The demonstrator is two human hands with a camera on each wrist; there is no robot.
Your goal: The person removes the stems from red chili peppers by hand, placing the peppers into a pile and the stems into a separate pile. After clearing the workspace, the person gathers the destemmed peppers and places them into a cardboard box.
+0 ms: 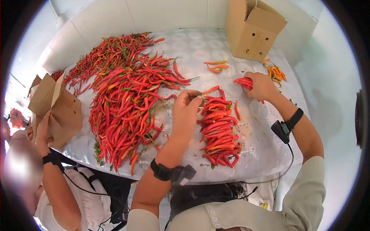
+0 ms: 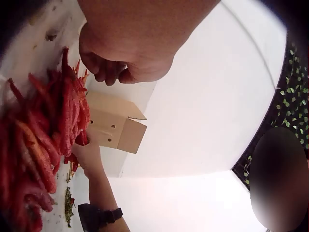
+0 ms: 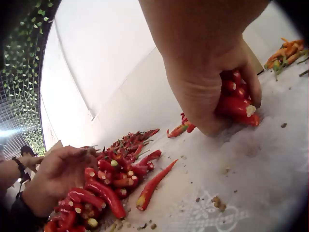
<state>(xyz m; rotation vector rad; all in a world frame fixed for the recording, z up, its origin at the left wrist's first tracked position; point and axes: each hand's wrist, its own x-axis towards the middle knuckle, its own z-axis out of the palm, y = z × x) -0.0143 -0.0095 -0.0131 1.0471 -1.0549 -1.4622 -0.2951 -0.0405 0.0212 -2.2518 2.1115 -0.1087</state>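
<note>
Gripping a bunch of red chillies (image 1: 243, 81), the right hand (image 1: 261, 86) has its fingers curled tight round them and presses them down on the white-covered table (image 1: 266, 142). The right wrist view shows cut stem ends poking out below the thumb, with most of the bunch hidden under the fingers. The left hand (image 1: 187, 111) has its fingers curled and its fingertips pinch the end of an orange-red chilli (image 1: 211, 89). The left wrist view shows only curled fingers, their contents hidden. Between the two hands, just right of the left hand and touching its edge, lies the sorted pile (image 1: 219, 133) of red chillies, all lying roughly the same way. One loose chilli (image 1: 237, 109) lies apart from it on the side nearer the right hand. Left of the left hand spreads the large heap (image 1: 127, 98) of red chillies with green stems. Beyond the hands lie a few orange chillies (image 1: 215, 66). A second orange cluster (image 1: 276, 72) lies just past the right hand. An open cardboard box (image 1: 252, 30) stands farther off, beyond both. Far to the left of the left hand, another person's hand (image 1: 41, 133) rests on a second cardboard box (image 1: 58, 109) at the table edge. Green stem scraps are scattered on the cloth near the sorted pile.
</note>
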